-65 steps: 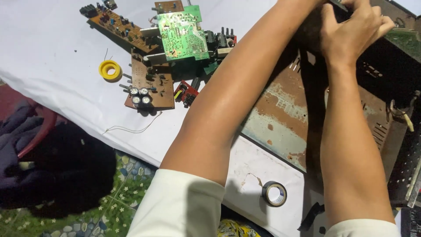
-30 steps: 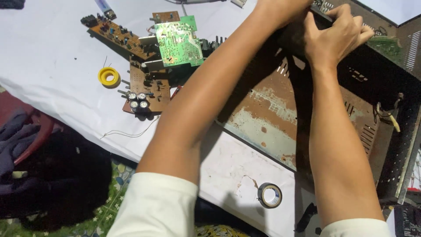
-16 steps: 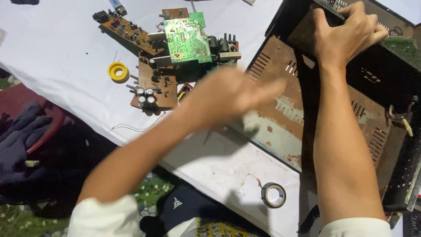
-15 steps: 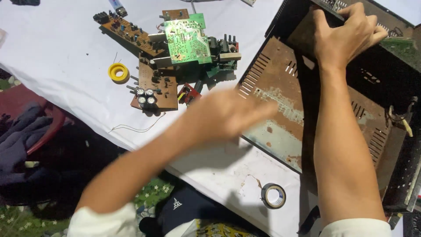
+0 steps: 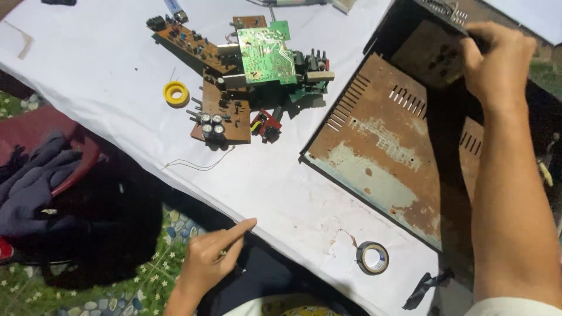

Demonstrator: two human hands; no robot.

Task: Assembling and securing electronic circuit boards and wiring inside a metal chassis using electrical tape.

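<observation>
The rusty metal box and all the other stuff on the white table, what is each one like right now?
Rusty metal case: opened up, gripped at the top by the right hand.
Left hand: empty, at the table edge.
Circuit boards: out, piled loose.
Tape roll: lying flat.
Yellow ring: lying flat.

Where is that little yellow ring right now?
In the head view, the yellow ring lies upper left on the white sheet, just left of the brown circuit board, away from both hands.
</observation>
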